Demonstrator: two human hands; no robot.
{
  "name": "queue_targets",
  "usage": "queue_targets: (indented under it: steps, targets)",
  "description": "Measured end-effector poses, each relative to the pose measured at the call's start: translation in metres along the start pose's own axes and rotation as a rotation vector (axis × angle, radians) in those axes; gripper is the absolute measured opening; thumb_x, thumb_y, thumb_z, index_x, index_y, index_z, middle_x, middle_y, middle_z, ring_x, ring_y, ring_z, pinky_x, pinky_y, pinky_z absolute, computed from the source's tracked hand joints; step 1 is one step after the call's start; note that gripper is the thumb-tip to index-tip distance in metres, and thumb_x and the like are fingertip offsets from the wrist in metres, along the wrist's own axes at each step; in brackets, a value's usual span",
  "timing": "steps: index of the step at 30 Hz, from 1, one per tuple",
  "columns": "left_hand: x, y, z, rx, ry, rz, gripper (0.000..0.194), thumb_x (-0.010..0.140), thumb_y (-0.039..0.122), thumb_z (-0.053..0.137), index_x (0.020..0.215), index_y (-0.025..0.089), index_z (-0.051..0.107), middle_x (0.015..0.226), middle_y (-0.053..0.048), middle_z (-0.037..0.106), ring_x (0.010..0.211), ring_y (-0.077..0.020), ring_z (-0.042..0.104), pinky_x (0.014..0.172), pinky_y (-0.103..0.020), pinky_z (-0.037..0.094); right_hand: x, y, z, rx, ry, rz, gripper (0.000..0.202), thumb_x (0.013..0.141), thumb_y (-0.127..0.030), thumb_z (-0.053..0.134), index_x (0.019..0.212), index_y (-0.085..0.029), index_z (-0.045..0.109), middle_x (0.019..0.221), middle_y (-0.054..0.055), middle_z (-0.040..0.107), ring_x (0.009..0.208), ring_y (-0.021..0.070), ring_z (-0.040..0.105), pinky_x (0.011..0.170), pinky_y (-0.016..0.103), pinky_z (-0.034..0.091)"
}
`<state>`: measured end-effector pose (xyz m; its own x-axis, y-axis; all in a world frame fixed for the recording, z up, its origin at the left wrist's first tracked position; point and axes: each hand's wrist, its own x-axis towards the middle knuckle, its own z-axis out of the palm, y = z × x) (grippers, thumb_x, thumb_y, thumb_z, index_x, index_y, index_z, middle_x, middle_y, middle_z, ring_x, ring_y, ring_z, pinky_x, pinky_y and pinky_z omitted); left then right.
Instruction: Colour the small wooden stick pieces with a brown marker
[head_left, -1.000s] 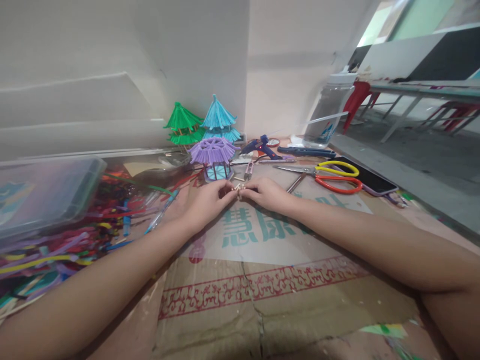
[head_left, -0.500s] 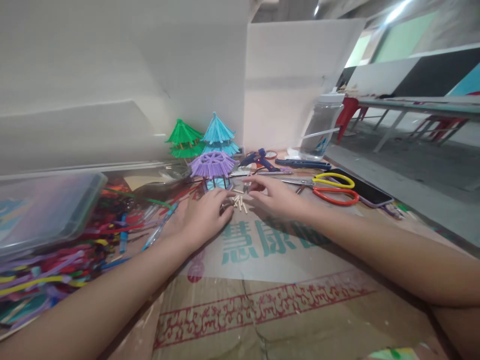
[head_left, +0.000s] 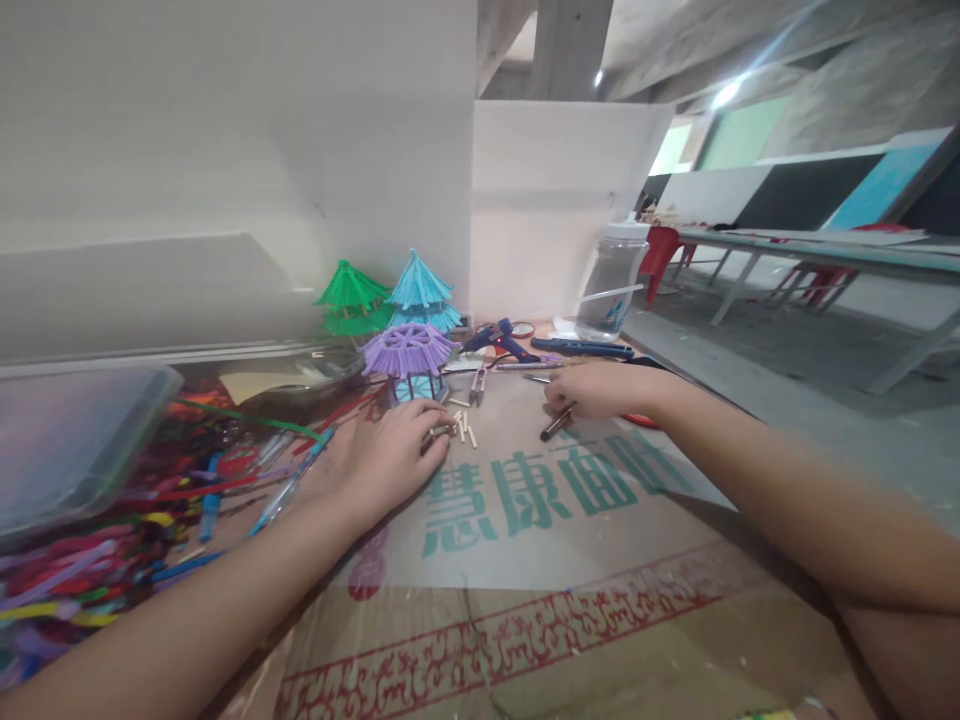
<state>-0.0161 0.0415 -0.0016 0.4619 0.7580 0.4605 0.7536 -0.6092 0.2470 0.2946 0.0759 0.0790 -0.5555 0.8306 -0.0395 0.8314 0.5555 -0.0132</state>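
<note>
My left hand (head_left: 401, 450) rests on the sheet with its fingers curled and the thumb near the index finger, at what looks like a short wooden stick. Several more short wooden sticks (head_left: 465, 430) lie loose just right of its fingertips. My right hand (head_left: 596, 388) is closed on a dark brown pen-like stick (head_left: 556, 422), tilted with its end toward the sheet. Beneath that hand are the scissors, mostly hidden, with part of the orange handle (head_left: 641, 421) showing. Small thread snips (head_left: 478, 384) lie between the hands. Behind my left hand stands a purple-roofed model pavilion (head_left: 411, 352).
Green (head_left: 351, 298) and light blue (head_left: 421, 290) model roofs stand behind. A glue gun (head_left: 501, 340), a blue utility knife (head_left: 581, 347) and a plastic bottle (head_left: 611, 285) are at the back. A plastic box (head_left: 82, 440) and colourful pipe cleaners (head_left: 67, 590) fill the left side.
My right hand has moved right, away from the loose sticks, over the scissors, and has taken hold of the dark stick. My left hand stays beside the sticks. The view has shifted slightly.
</note>
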Motion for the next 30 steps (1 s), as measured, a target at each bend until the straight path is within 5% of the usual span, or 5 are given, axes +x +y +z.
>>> queue_targets:
  steps: [3,12,17,23,30]
  targets:
    - [0.000,0.002,-0.001,0.003,-0.008,-0.012,0.021,0.094,0.024,0.054,0.107,0.020,0.070,0.120,-0.009,0.069,0.112,-0.0263,0.064,0.097,-0.044,0.051,0.001,-0.011,0.001,0.004,-0.084,-0.085,0.010,0.075,-0.016,0.072,0.077,-0.025,0.070,0.070,0.003,0.067,0.060,0.0181,0.053,0.055,0.030,0.030]
    - [0.001,0.001,-0.001,0.012,0.010,-0.032,0.028,0.093,0.023,0.054,0.119,0.019,0.064,0.123,-0.009,0.069,0.117,-0.0278,0.061,0.101,-0.045,0.048,0.011,-0.044,0.012,0.331,0.255,-0.226,0.027,0.097,-0.022,0.051,0.116,-0.026,0.069,0.121,0.009,0.073,0.103,0.0275,0.067,0.085,0.037,0.046]
    - [-0.002,-0.004,-0.001,0.115,0.016,-0.129,0.033,0.085,0.015,0.054,0.116,0.020,0.064,0.113,-0.007,0.070,0.112,-0.0279,0.063,0.100,-0.043,0.047,0.027,-0.041,0.041,0.453,0.441,-0.036,0.023,0.100,-0.026,0.041,0.105,-0.019,0.063,0.099,0.011,0.071,0.089,0.0260,0.064,0.078,0.036,0.046]
    - [-0.005,-0.002,-0.006,0.201,-0.050,-0.168,0.032,0.093,0.036,0.057,0.118,0.021,0.071,0.114,-0.010,0.071,0.112,-0.0308,0.063,0.099,-0.046,0.046,0.035,-0.036,0.065,0.631,0.548,0.003,0.017,0.097,-0.034,0.046,0.090,-0.022,0.054,0.076,0.002,0.060,0.070,0.0204,0.055,0.067,0.031,0.041]
    - [-0.003,0.013,-0.015,0.248,-0.073,-0.153,0.038,0.095,0.049,0.057,0.111,0.019,0.075,0.113,-0.013,0.072,0.109,-0.0326,0.064,0.093,-0.045,0.049,0.039,-0.028,0.060,0.750,0.752,0.027,0.024,0.097,-0.036,0.042,0.100,-0.020,0.060,0.104,0.009,0.064,0.102,0.0233,0.058,0.093,0.037,0.044]
